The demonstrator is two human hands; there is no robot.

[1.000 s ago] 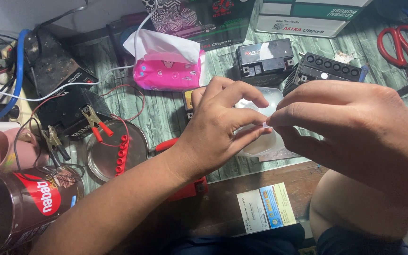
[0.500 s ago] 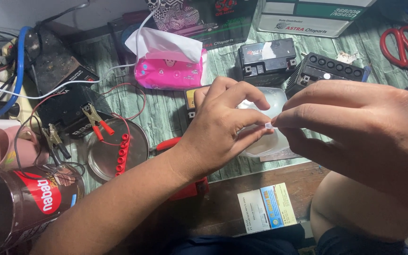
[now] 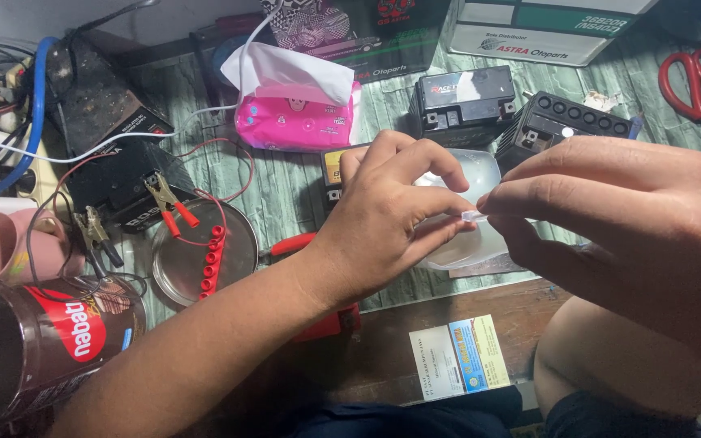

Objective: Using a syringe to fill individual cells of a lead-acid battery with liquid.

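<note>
My left hand [image 3: 383, 223] and right hand [image 3: 610, 219] pinch a small clear tube piece [image 3: 470, 216] between their fingertips. Directly beneath the pinch sits a translucent plastic container [image 3: 464, 243]; beyond it stand two black batteries [image 3: 464, 101].

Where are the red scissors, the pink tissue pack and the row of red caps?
red scissors [image 3: 698, 81], head view, on the red handle loops.
pink tissue pack [image 3: 290, 122], head view, on its pink front.
row of red caps [image 3: 211, 259], head view, middle of the row.
</note>
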